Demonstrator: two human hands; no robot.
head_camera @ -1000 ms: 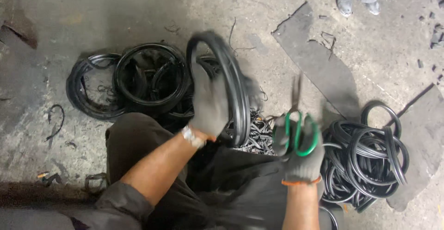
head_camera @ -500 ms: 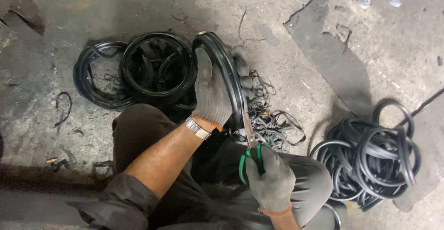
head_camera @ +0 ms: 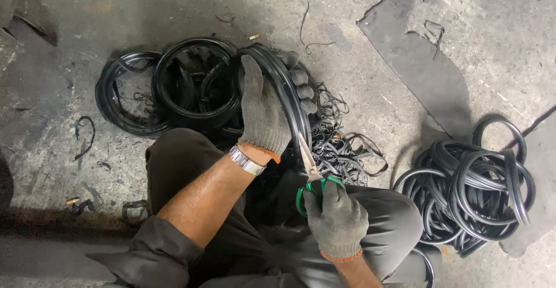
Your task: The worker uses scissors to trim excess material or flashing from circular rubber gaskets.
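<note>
Two gloved hands work over a concrete floor (head_camera: pixel 463 33) littered with black rubber. The left hand (head_camera: pixel 263 114), in a grey knit glove with a metal watch (head_camera: pixel 246 160) at the wrist, has its fingers (head_camera: pixel 301 85) wrapped over the rim of a black rubber ring (head_camera: pixel 286 94), holding it on edge; the ring's long curve runs from far left to near right, ending down by the knees. The right hand (head_camera: pixel 336 218), gloved the same way, has its fingers closed through the green handles of a pair of scissors (head_camera: pixel 310 172). The scissors point far and slightly left, their blades lying against the near end of the ring's rim; whether the blades are parted or closed on the rubber is hard to make out. No box or bin shows: the rubber lies in loose piles on the floor. To the far left sits a stack of black rings (head_camera: pixel 174 85), one nested against another. Just right of the held ring is a tangle of thin black trimmings (head_camera: pixel 341 149). Well apart, at the right, lies a heap of coiled black rubber loops (head_camera: pixel 475 189). A dark flat sheet (head_camera: pixel 417 62) lies far right. The ring's lower part is hidden behind the left hand and dark trousers (head_camera: pixel 382 224), and the person's right forearm is cut off by the near edge.
</note>
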